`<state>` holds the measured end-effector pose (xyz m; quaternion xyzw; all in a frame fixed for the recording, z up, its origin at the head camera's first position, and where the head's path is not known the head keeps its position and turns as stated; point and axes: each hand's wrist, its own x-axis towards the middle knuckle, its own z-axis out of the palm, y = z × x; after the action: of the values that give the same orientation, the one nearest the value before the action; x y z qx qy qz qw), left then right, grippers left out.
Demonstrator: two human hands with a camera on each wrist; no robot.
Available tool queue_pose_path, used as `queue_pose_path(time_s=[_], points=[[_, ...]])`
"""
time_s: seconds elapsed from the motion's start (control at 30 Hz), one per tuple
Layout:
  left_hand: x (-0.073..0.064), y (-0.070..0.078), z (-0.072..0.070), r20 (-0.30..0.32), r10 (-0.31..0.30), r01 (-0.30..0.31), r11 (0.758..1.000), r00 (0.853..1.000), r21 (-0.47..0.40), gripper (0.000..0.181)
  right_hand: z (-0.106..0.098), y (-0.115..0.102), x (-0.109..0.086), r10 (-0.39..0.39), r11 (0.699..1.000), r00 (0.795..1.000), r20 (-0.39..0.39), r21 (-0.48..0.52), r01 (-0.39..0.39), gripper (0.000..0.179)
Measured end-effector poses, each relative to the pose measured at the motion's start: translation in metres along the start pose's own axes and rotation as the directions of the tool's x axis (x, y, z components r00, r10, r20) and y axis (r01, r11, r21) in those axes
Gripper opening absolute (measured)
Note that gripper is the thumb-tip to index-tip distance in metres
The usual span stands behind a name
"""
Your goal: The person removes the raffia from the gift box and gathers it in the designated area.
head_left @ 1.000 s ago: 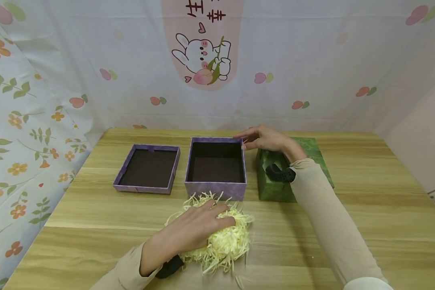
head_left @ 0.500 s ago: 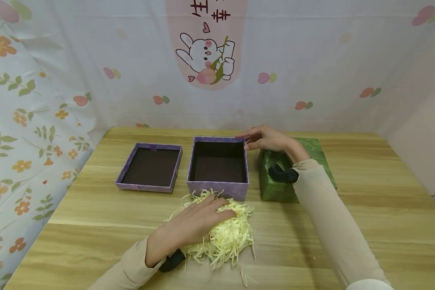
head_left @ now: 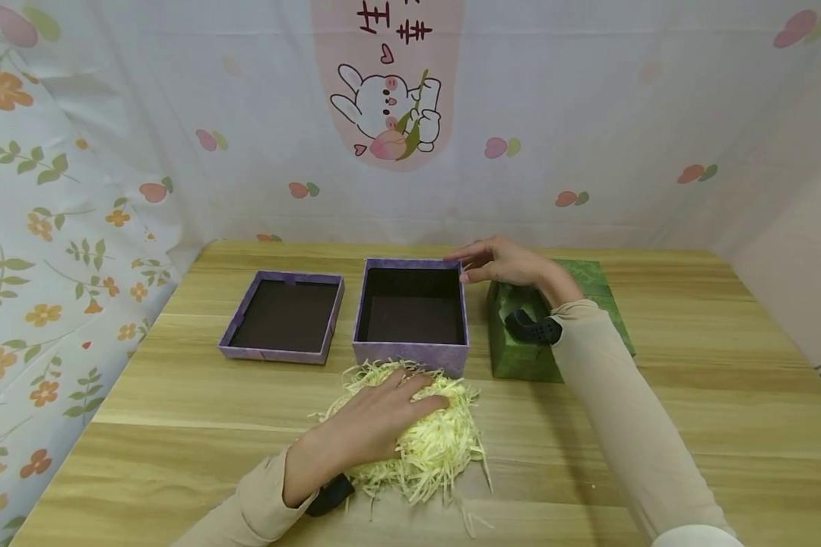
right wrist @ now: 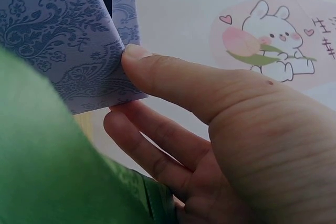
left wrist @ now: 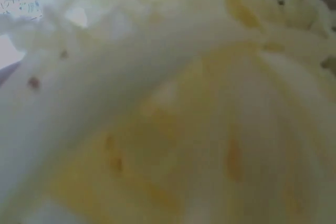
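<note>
A loose heap of pale yellow shredded paper (head_left: 427, 452) lies on the table in front of an open purple box (head_left: 410, 353). My left hand (head_left: 372, 422) grips the heap from above, its fingers curled into the strands and the fingertips partly hidden. Blurred strands (left wrist: 157, 129) fill the left wrist view. At the purple box's back right corner, my right hand (head_left: 499, 262) holds the wall. The right wrist view shows the thumb on the patterned side of the box (right wrist: 63, 51), with fingers round the far side. The box's dark inside holds nothing visible.
A shallow purple lid (head_left: 277, 355) lies inside-up left of the box. Below my right forearm stands a green box (head_left: 527, 361), close to the purple box's right. The wooden table (head_left: 198, 448) ends at a printed cloth (head_left: 260, 152) behind.
The left hand has shifted slightly right along the shredded paper, and some strands at its near edge have moved. The right hand keeps its place at the purple box's corner.
</note>
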<state>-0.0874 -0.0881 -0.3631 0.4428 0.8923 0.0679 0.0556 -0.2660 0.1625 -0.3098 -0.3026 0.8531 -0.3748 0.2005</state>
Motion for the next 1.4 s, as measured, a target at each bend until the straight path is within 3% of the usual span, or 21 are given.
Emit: queue_pose_path(time_s=[0.17, 0.4, 0.73, 1.0, 1.4], points=[[-0.001, 0.001, 0.002, 0.018, -0.023, 0.023, 0.999, 1.0, -0.03, 0.098, 0.0, 0.0, 0.001, -0.002, 1.0, 1.0, 0.003, -0.003, 0.002, 0.042], [-0.005, 0.004, -0.001, 0.036, -0.041, 0.043, 0.997, 0.999, -0.062, 0.102, 0.0, 0.0, 0.001, -0.008, 1.0, 1.0, 0.014, -0.01, 0.008, 0.042], [-0.016, 0.009, -0.023, 0.037, -0.032, 0.036, 0.992, 0.999, -0.123, 0.101, 0.0, 0.001, 0.002, -0.01, 1.0, 1.0, 0.003, -0.005, 0.01, 0.042], [-0.024, 0.011, -0.04, 0.069, -0.066, 0.079, 0.974, 0.995, -0.212, 0.096, -0.001, 0.001, 0.001, -0.017, 1.0, 1.0, 0.016, -0.025, 0.018, 0.042], [-0.037, 0.009, -0.058, -0.001, -0.056, 0.055, 0.975, 0.998, -0.216, 0.096, -0.002, 0.0, 0.001, -0.009, 1.0, 1.0, 0.02, -0.022, 0.009, 0.043]])
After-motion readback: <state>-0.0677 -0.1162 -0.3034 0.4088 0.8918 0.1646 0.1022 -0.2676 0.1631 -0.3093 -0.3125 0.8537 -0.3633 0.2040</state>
